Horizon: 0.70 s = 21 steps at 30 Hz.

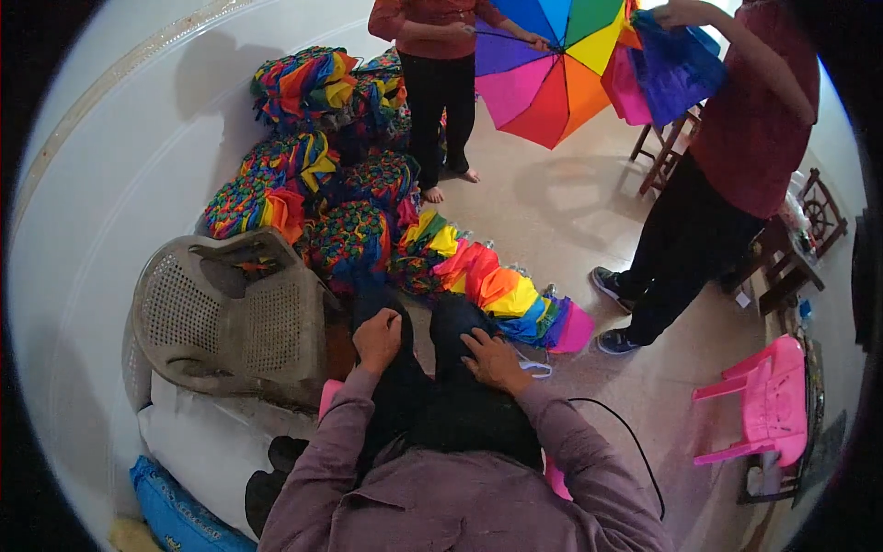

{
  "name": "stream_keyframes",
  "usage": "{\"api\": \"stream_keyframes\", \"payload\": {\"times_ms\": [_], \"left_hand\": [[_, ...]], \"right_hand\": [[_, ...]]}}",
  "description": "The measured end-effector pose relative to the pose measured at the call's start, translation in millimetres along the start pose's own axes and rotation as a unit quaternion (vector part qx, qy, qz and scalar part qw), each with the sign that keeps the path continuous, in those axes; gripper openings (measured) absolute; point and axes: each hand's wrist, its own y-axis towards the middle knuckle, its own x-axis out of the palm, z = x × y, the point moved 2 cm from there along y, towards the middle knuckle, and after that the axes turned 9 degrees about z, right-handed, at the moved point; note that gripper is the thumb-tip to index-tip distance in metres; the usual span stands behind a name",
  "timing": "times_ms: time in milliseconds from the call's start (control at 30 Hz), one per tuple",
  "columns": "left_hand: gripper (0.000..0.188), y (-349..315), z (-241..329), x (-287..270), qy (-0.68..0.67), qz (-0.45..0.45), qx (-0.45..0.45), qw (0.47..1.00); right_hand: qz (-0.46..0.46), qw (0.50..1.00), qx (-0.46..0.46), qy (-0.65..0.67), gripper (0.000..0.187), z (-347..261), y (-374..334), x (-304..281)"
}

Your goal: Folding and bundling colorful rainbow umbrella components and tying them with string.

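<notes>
I am seated, both hands resting on my dark trousers. My left hand [378,340] lies curled into a loose fist on my left thigh, with nothing visible in it. My right hand [495,361] rests on my right thigh, fingers spread and holding nothing. Just beyond my knees, a row of folded rainbow umbrellas [501,290] runs across the floor. Farther off, a person in a red top holds an open rainbow umbrella [557,55] by its shaft. At the right, another person holds up a partly folded rainbow umbrella [676,69].
Big bundles of rainbow umbrellas [276,179] are heaped against the wall at far left. A dusty plastic armchair [235,313] stands at my left, above a blue bag [184,511]. A pink plastic chair [768,405] is at right; a black cable [635,437] curves beside me.
</notes>
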Motion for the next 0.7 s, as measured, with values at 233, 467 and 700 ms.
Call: {"api": "stream_keyframes", "payload": {"times_ms": [233, 467, 700], "left_hand": [[0.023, -1.4, -0.3, -1.8, 0.002, 0.009, 0.005, 1.000], [0.022, -2.3, 0.1, -1.7, 0.005, 0.012, 0.005, 1.000], [0.022, -3.8, -9.1, 2.4, 0.010, 0.019, 0.004, 1.000]], "right_hand": [[0.008, 1.000, -0.009, -0.018, 0.058, -1.4, -1.9, 0.3], [-0.003, 1.000, -0.001, -0.007, 0.057, -2.4, -2.6, -3.6], [0.009, 1.000, -0.006, -0.001, 0.057, -4.3, -1.6, -4.4]]}}
